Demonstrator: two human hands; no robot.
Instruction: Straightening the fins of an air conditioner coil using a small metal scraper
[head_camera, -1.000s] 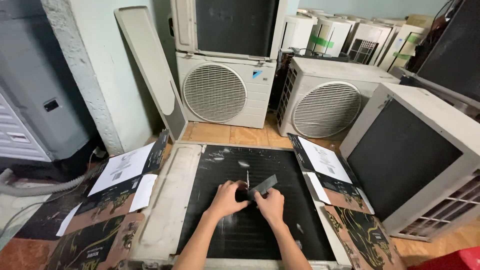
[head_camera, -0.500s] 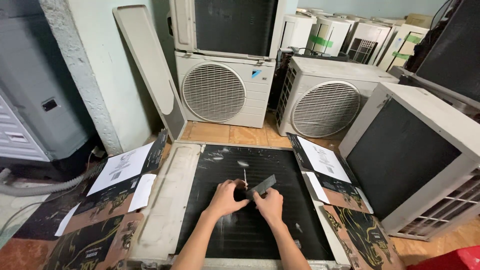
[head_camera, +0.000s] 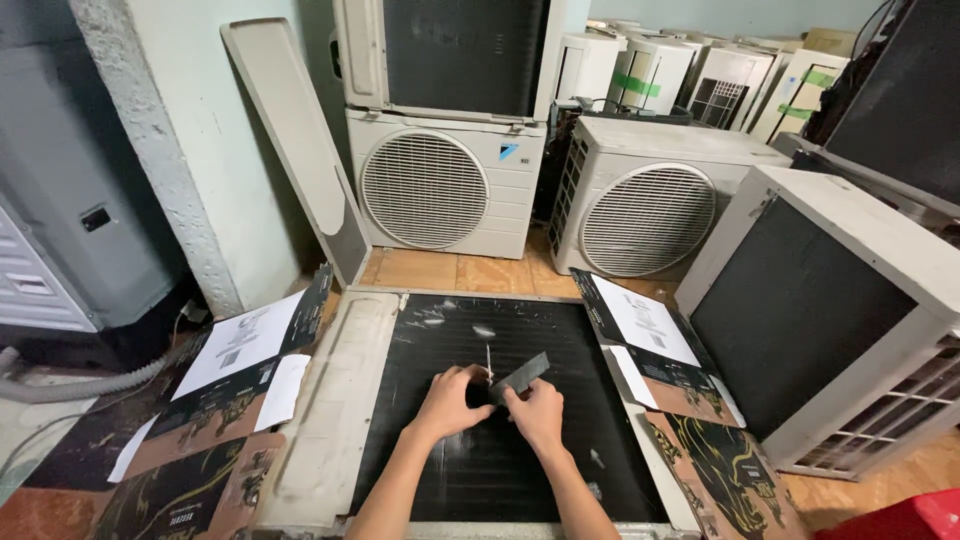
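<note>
A flat dark-grey comb-like tool (head_camera: 521, 376) sits between the two hands, tilted up toward the right, just over the middle of the black finned coil face (head_camera: 460, 480) of an air-conditioner unit lying flat on the floor. The right hand (head_camera: 538, 414) is closed around the tool's lower end. The left hand (head_camera: 450, 400) is curled beside it, fingertips pinched at a thin pale sliver (head_camera: 489, 362) standing up from the fins (too small to tell what it is). The two hands touch each other.

The coil sits in a cream metal frame (head_camera: 335, 410), scuffed and dusty along its left side. Flattened black printed cardboard with white sheets (head_camera: 240, 345) lies on the left of the frame, and more of the same cardboard (head_camera: 650, 325) lies on the right. Beyond, on the wooden floor, stand two white outdoor units with round fan grilles, one in the centre (head_camera: 440, 185) and one to the right (head_camera: 650, 195). A large cream unit with a dark panel (head_camera: 830, 300) leans near the right side. A long beige cover panel (head_camera: 290, 140) leans against the wall.
</note>
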